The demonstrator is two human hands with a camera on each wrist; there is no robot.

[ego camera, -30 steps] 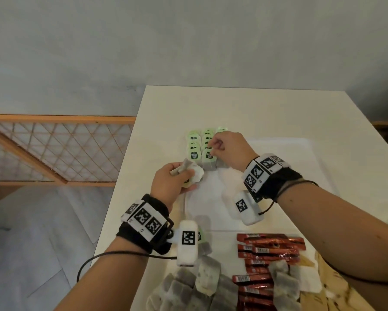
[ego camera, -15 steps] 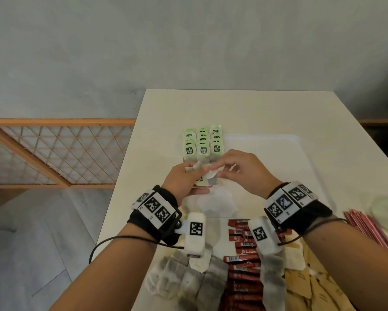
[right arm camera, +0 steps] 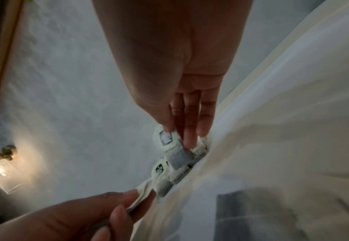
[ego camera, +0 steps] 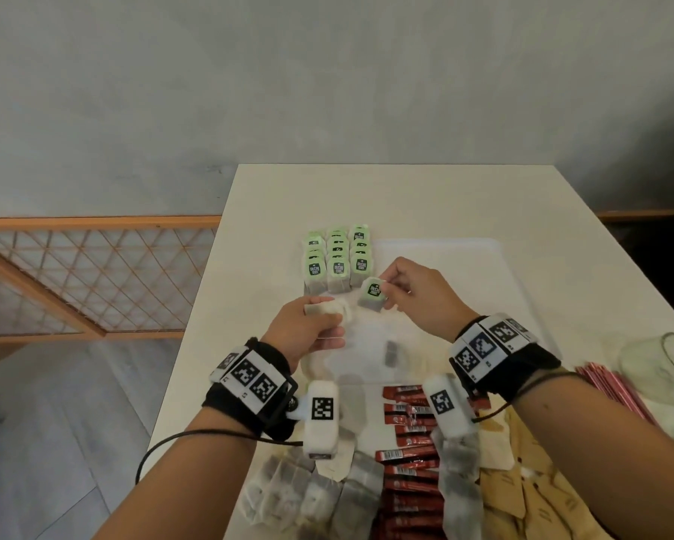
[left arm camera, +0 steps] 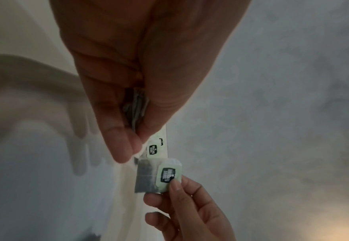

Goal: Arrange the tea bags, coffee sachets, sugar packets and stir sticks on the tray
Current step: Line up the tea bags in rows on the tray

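On the white tray (ego camera: 483,251), three rows of green-tagged tea bags (ego camera: 337,259) stand at the far left corner. My right hand (ego camera: 409,294) pinches one green-tagged tea bag (ego camera: 372,292) (left arm camera: 158,177) (right arm camera: 172,146) just in front of the rightmost row. My left hand (ego camera: 308,329) (left arm camera: 128,114) grips a small bunch of tea bags (ego camera: 329,307) (left arm camera: 136,107) between thumb and fingers, a little left of the right hand. Loose tea bags (ego camera: 308,496), red coffee sachets (ego camera: 409,454), brown sugar packets (ego camera: 522,496) and red stir sticks (ego camera: 616,391) lie near the table's front.
A clear glass jar (ego camera: 667,364) lies at the right edge by the stir sticks. One tea bag (ego camera: 390,352) lies alone on the tray's near part. The table (ego camera: 386,196) drops off at the left toward a wooden lattice rail (ego camera: 93,274). A wall lamp (right arm camera: 0,169) glows.
My right hand came back from the rows, took a tea bag from the bunch in my left hand, and now carries it toward the rows. The head view has tilted.
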